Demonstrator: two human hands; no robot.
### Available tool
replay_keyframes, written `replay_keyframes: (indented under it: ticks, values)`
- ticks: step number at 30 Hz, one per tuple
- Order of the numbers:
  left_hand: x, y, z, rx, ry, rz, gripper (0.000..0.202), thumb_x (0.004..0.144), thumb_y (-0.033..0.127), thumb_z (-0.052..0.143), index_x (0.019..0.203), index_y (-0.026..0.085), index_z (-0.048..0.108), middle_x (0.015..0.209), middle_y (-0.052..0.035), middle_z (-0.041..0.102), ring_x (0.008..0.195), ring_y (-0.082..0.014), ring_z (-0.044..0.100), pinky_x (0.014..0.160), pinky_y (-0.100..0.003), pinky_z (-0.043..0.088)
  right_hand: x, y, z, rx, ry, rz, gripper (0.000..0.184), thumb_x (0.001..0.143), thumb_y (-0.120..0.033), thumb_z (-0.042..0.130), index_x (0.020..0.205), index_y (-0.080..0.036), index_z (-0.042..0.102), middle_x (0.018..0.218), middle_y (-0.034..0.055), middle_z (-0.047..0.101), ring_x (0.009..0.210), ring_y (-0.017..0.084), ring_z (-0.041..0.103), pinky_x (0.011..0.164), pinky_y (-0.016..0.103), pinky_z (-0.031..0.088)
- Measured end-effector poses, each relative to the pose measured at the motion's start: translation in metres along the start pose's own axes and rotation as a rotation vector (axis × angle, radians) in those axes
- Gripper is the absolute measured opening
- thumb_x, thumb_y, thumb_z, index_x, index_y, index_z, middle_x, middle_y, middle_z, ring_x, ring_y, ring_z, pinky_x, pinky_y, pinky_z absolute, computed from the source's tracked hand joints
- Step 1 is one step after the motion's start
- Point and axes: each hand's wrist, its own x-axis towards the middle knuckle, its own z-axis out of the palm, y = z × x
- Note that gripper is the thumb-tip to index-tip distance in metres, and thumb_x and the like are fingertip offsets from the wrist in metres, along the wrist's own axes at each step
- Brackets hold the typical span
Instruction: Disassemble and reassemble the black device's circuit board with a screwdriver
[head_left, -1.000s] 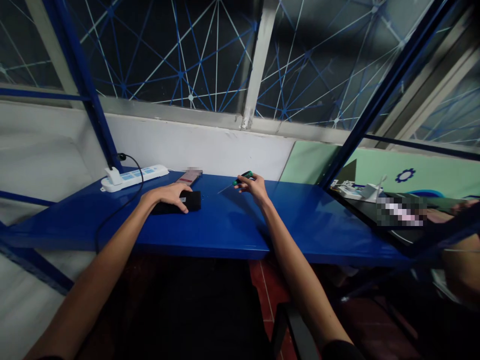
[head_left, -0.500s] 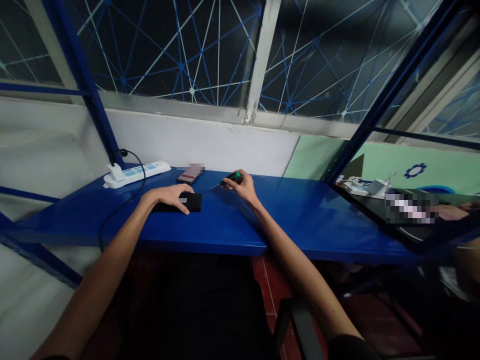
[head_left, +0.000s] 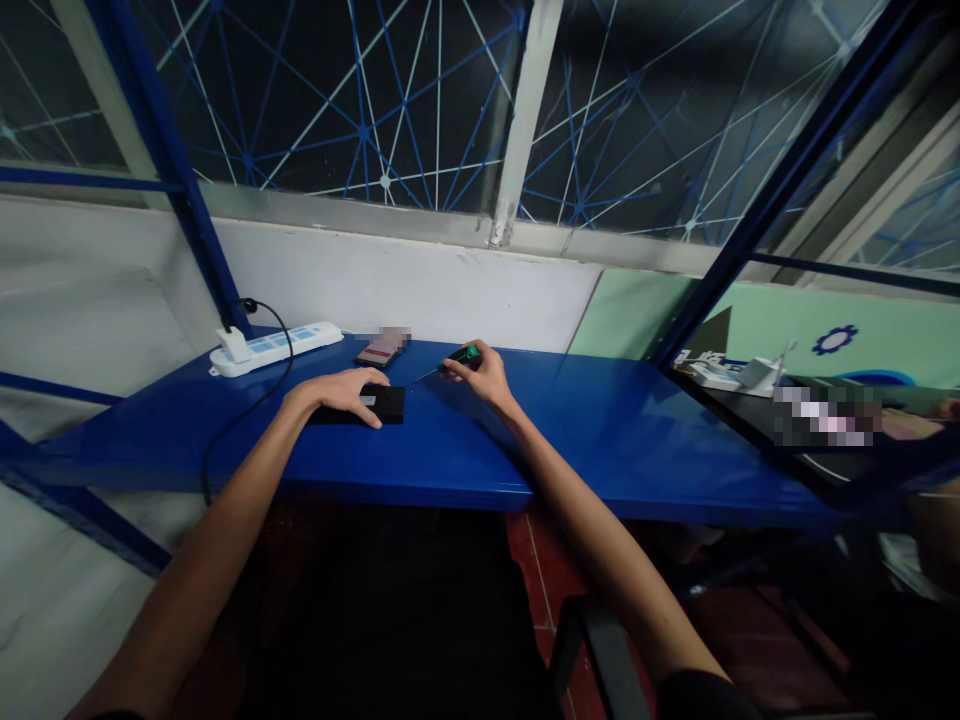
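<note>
My left hand point(head_left: 346, 392) lies over a flat black box point(head_left: 390, 406), thumb on its near side and fingers on its far side. A small pale label shows between thumb and fingers; the box's left part is hidden under the palm. In my right hand point(head_left: 486, 374) is a screwdriver point(head_left: 470, 353) with a green and black handle, gripped between thumb and fingers. Its thin shaft slants down to the left, and the tip is close to the blue table near the box's right far corner. Tiny specks lie there, too small to name.
Behind the box lies a phone point(head_left: 377, 350), partly blurred out. A white power strip point(head_left: 281, 345) with a plug and black cable point(head_left: 289, 362) is at the back left. Blue posts frame the table point(head_left: 600, 430). On the right are a black surface with white devices point(head_left: 757, 376) and another person's arm.
The screwdriver and my right hand have shifted very slightly. My left hand stays in place on the black box.
</note>
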Motion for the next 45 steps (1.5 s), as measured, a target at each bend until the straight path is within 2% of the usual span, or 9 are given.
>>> replay_keyframes:
  ticks: [4,10,19,22,25,28,31,38,45]
  values:
    - [-0.001,0.004,0.002,-0.011,0.011,-0.009,0.087,0.059,0.059,0.077,0.135,0.022,0.053,0.150,-0.0131,0.041,0.134,-0.0356,0.041,0.107,-0.043,0.035,0.000,-0.004,-0.002,0.039,0.015,0.014,0.043,0.067,-0.048,0.078,0.084,-0.022,0.049,0.071,0.0024,0.071,0.067,0.020,0.073,0.061,0.032,0.060]
    - [0.001,0.014,0.009,-0.004,0.009,0.050,0.086,0.060,0.063,0.076,0.132,0.020,0.054,0.149,-0.0129,0.042,0.132,-0.0325,0.043,0.103,-0.036,0.038,0.000,-0.015,-0.008,0.135,0.066,0.009,0.046,0.064,-0.051,0.080,0.081,-0.022,0.049,0.073,0.0031,0.071,0.064,0.020,0.072,0.058,0.031,0.060]
    - [0.000,0.037,0.015,-0.008,0.071,0.065,0.083,0.061,0.068,0.072,0.128,0.021,0.060,0.130,-0.0122,0.055,0.117,-0.0298,0.053,0.095,-0.035,0.042,-0.002,-0.031,-0.025,0.191,0.195,-0.027,0.047,0.067,-0.055,0.079,0.081,-0.022,0.048,0.072,0.0047,0.072,0.064,0.021,0.072,0.057,0.032,0.060]
    - [0.007,0.041,0.010,-0.036,0.156,0.074,0.067,0.068,0.067,0.067,0.118,0.022,0.068,0.123,-0.0105,0.062,0.111,-0.0281,0.057,0.091,-0.035,0.043,-0.002,-0.032,-0.027,0.206,0.210,-0.008,0.049,0.066,-0.057,0.079,0.081,-0.022,0.047,0.072,0.0048,0.072,0.065,0.021,0.072,0.056,0.031,0.060]
    - [0.022,0.047,0.004,-0.082,0.370,0.070,0.049,0.077,0.064,0.059,0.099,0.022,0.075,0.104,-0.0088,0.072,0.100,-0.0252,0.062,0.086,-0.035,0.045,-0.002,-0.032,-0.027,0.230,0.204,-0.004,0.050,0.066,-0.057,0.079,0.082,-0.022,0.048,0.072,0.0056,0.073,0.067,0.022,0.073,0.056,0.031,0.060]
    - [0.038,0.056,0.004,-0.140,0.472,0.057,0.044,0.074,0.062,0.064,0.087,0.021,0.076,0.092,-0.0074,0.074,0.089,-0.0239,0.064,0.079,-0.034,0.046,-0.001,-0.031,-0.027,0.250,0.205,-0.015,0.048,0.066,-0.054,0.080,0.082,-0.022,0.048,0.072,0.0060,0.073,0.065,0.022,0.073,0.056,0.032,0.060]
    - [0.047,0.062,0.008,-0.113,0.543,-0.028,0.044,0.073,0.062,0.065,0.080,0.020,0.076,0.085,-0.0084,0.074,0.085,-0.0256,0.065,0.075,-0.037,0.044,0.000,-0.029,-0.028,0.249,0.213,-0.008,0.049,0.065,-0.055,0.080,0.083,-0.022,0.048,0.073,0.0052,0.073,0.064,0.021,0.072,0.056,0.031,0.060]
    - [0.052,0.057,0.017,-0.109,0.651,-0.024,0.034,0.077,0.056,0.066,0.077,0.023,0.077,0.086,-0.0055,0.076,0.082,-0.0242,0.065,0.074,-0.036,0.046,0.000,-0.028,-0.027,0.229,0.197,0.000,0.048,0.066,-0.053,0.080,0.085,-0.023,0.048,0.074,0.0051,0.072,0.067,0.021,0.072,0.057,0.031,0.060]
    - [0.052,0.057,0.017,-0.101,0.661,-0.008,0.022,0.079,0.044,0.068,0.082,0.025,0.079,0.093,-0.0047,0.076,0.085,-0.0241,0.065,0.075,-0.035,0.046,0.000,-0.029,-0.025,0.185,0.201,0.007,0.047,0.068,-0.053,0.078,0.084,-0.023,0.046,0.075,0.0058,0.072,0.067,0.021,0.072,0.058,0.032,0.060]
